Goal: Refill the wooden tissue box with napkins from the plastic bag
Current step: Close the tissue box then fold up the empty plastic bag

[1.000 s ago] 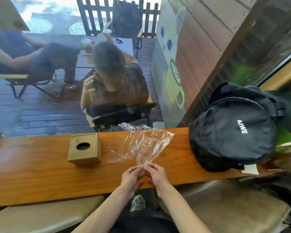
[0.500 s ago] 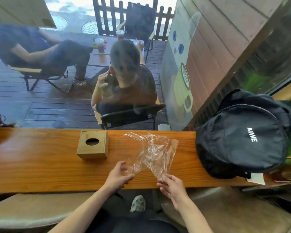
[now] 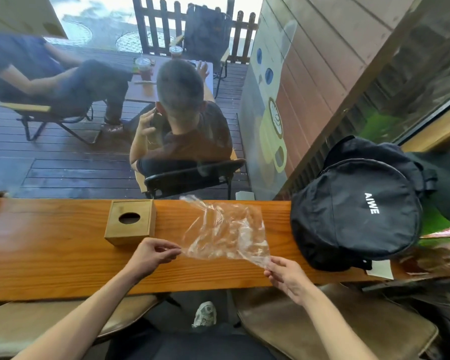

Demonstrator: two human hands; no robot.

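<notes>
Both forearms reach over the worktop's (image 3: 50, 268) near edge; left hand (image 3: 151, 255) and right hand (image 3: 287, 275) each pinch a near corner of the plastic bag (image 3: 226, 229), stretched flat, long axis left-right, beside the wooden tissue box (image 3: 130, 222).

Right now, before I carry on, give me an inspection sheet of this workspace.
Surface: wooden counter along a window, bare wood at left.
Job's things: wooden tissue box upright, round opening on top, no napkin showing; clear plastic bag crumpled, looks empty, no napkins seen.
Clutter: black backpack on the counter's right end; white paper beside it.
Hands: left hand pinches the bag's near left corner; right hand pinches its near right corner.
Cables: nothing seen.
Surroundings: padded stools below the counter; people seated on a deck outside the glass.
</notes>
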